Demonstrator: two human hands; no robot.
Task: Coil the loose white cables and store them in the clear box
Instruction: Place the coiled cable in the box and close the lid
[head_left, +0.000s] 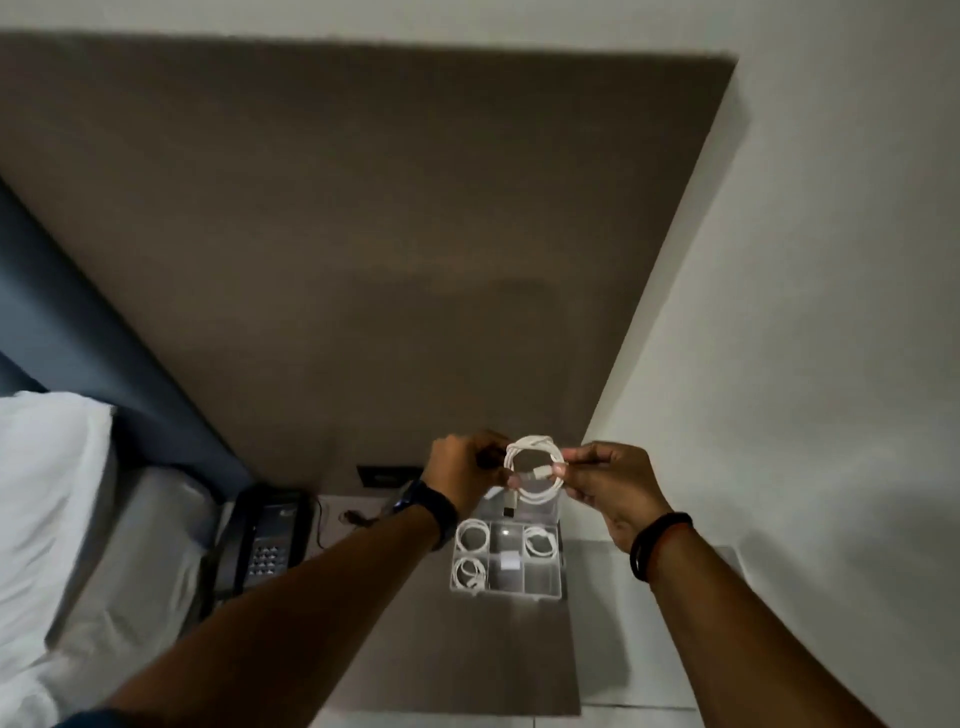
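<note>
Both my hands are up over the nightstand, holding one round coil of thin white cable (535, 470) between them, in the air above the far edge of the clear plastic compartment box (508, 561). Left hand (462, 475) pinches the coil's left side, fingers closed on it; a dark watch (431, 506) sits on that wrist. Right hand (605, 480) pinches the right side at the fingertips, closed on the same coil; thin black band (657, 543) on that wrist. A short connector end crosses the middle of the loop, and another plug end (510, 503) hangs just below the coil, over the box. Box sits open on the grey-brown nightstand top (467, 649), well below the hands. Three small coiled white cables (472, 538) already lie in it: two in the left compartments, one at the upper right. A small white block (510, 564) is in the centre compartment. Left of the box: a dark desk phone with keypad (267, 538), its cord (332, 525) trailing near it. Dark wall socket plate (387, 475) behind, partly hidden by my left wrist. White bedding (52, 493) at far left.
</note>
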